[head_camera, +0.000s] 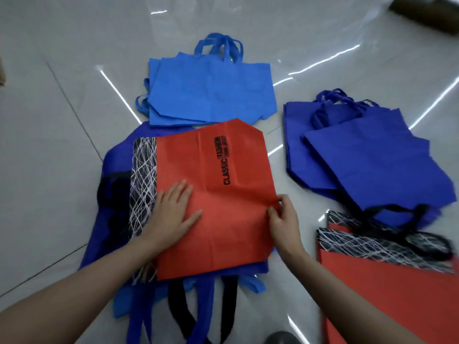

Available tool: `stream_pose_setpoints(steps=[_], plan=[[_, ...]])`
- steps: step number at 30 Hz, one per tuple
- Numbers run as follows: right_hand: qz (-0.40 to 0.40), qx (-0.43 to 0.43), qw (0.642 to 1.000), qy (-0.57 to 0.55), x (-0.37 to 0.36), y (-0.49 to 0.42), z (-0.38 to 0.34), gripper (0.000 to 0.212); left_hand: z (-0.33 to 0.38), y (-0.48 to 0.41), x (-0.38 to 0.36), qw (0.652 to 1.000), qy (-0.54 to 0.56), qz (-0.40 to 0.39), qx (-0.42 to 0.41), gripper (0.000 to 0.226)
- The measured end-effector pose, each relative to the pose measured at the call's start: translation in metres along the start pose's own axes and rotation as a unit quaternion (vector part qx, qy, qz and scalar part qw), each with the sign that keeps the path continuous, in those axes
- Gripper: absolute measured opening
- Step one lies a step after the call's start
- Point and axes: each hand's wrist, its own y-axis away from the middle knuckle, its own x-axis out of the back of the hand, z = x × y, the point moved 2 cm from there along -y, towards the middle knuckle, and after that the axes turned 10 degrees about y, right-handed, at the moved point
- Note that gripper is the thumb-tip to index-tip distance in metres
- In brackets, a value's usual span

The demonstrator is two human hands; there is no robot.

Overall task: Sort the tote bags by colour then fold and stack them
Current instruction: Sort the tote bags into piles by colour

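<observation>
A red tote bag (223, 207) printed "CLASSIC FASHION", with a black band of white lines, lies flat on top of a mixed heap of dark blue bags (111, 170) in the middle. My left hand (173, 209) rests flat on it, fingers spread, near the patterned band. My right hand (283, 217) pinches the bag's right edge. A pile of light blue bags (211, 95) lies behind. Dark blue bags (372, 165) are piled at the right. More red bags (385, 294) lie at the lower right.
Everything lies on a glossy grey tiled floor (49, 145) with bright light reflections. Black and blue handles (178, 309) stick out from under the middle heap towards me. A brown object (427, 13) sits at the far right corner.
</observation>
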Motion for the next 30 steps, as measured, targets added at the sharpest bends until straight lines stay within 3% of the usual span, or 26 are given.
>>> stream_pose_setpoints(steps=[3,6,8,10,12,14,18,20,24,27,30], plan=[[0.018,-0.137,0.984,0.115,0.031,-0.009,0.036,0.016,-0.005,-0.015,0.001,0.995,0.008,0.041,0.086,0.074],[0.005,-0.192,0.973,0.131,0.043,-0.018,0.052,0.014,-0.004,-0.022,-0.007,0.994,0.01,0.004,0.11,0.075],[-0.01,-0.173,0.978,0.112,0.041,-0.026,0.05,0.024,-0.003,-0.021,-0.011,0.994,0.013,-0.01,0.111,0.077],[-0.019,-0.115,0.978,0.174,0.037,-0.032,0.047,0.02,-0.002,-0.022,-0.014,0.992,0.022,-0.011,0.126,0.079],[0.015,-0.039,0.975,0.218,0.038,-0.03,0.042,0.017,0.002,-0.024,-0.013,0.983,0.067,-0.002,0.17,0.081],[0.052,0.007,0.986,0.16,0.048,-0.018,0.038,0.019,0.01,-0.03,-0.015,0.97,0.141,0.004,0.199,0.083],[0.121,-0.01,0.992,0.03,0.087,0.027,0.053,0.009,0.041,-0.053,-0.019,0.954,0.231,0.029,0.191,0.081],[0.172,-0.044,0.984,0.007,0.11,0.059,0.078,0.009,0.063,-0.069,-0.023,0.949,0.264,0.049,0.165,0.066],[0.281,-0.181,0.941,0.046,0.154,0.119,0.134,0.023,0.136,-0.095,-0.055,0.948,0.315,-0.024,0.045,0.025],[0.341,-0.326,0.878,0.078,0.178,0.159,0.177,0.024,0.201,-0.098,-0.093,0.94,0.321,-0.116,-0.015,0.034],[0.379,-0.442,0.797,0.157,0.19,0.184,0.196,0.055,0.244,-0.088,-0.135,0.954,0.242,-0.164,-0.072,0.05]])
